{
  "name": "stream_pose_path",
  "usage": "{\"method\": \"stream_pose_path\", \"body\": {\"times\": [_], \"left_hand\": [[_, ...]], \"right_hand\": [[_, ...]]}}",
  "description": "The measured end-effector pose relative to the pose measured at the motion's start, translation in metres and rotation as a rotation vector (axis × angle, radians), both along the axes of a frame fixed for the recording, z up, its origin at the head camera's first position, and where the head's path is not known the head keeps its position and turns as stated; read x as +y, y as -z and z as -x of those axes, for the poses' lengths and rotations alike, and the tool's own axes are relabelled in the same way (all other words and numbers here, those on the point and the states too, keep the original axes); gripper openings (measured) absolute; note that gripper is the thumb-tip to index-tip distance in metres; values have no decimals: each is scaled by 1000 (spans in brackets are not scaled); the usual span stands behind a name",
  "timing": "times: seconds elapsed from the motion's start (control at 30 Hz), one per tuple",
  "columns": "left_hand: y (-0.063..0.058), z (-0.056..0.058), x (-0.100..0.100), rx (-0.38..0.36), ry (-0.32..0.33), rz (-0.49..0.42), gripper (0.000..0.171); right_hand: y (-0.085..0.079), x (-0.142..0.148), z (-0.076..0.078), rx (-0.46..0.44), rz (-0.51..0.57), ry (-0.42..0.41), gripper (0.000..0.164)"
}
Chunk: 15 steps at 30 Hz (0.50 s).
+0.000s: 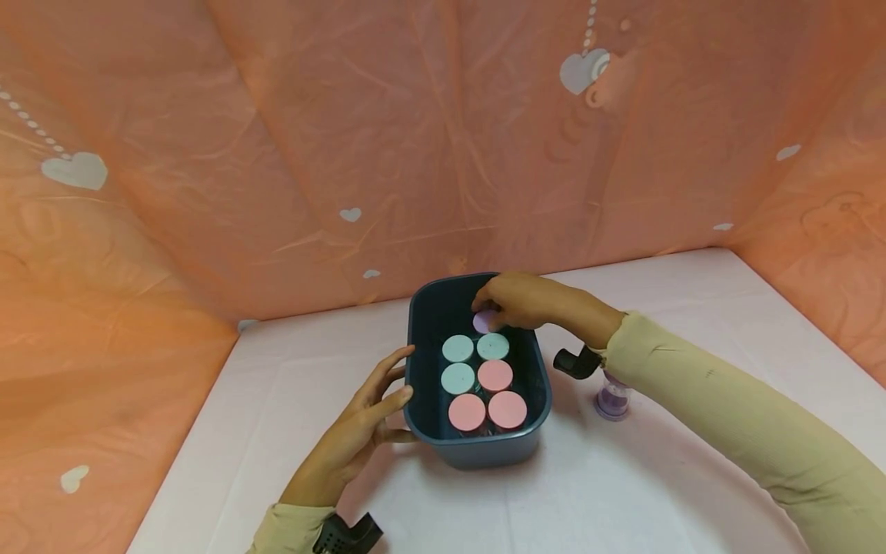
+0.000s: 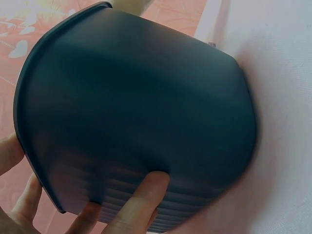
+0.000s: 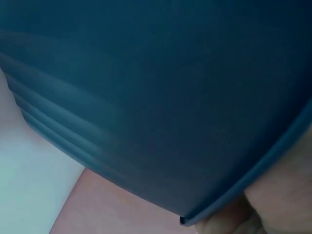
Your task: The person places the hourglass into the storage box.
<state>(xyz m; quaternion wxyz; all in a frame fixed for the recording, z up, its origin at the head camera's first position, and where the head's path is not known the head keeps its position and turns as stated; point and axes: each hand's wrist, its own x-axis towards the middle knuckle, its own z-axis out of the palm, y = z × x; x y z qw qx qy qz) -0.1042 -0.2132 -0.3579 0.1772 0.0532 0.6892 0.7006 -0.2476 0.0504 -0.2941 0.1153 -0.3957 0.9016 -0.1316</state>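
A dark blue plastic bin stands on the table. Inside it are several upright cylinders with round coloured ends, seemingly sand timers: mint ones toward the middle and pink ones at the near end. My right hand reaches over the far right rim and grips a purple-capped sand timer by its top. The left hand touches the bin's left side with spread fingers. In the left wrist view its fingertips press the outer wall. The right wrist view mostly shows the bin's outer wall.
Another purple sand timer stands on the white table covering, right of the bin, partly behind the right sleeve. An orange sheet with pale hearts hangs behind the table and along both sides.
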Motion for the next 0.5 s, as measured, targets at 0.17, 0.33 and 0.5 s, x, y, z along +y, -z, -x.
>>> {"method": "stream_pose_path", "body": {"times": [0.17, 0.33, 0.5], "left_hand": [[0, 0, 0, 1, 8, -4, 58], [0, 0, 0, -1, 10, -7, 58], [0, 1, 0, 2, 10, -3, 57]], "right_hand": [[-4, 1, -2, 3, -16, -20, 40], [-9, 9, -5, -40, 62, -11, 44], [-16, 34, -13, -51, 202, 10, 45]]}}
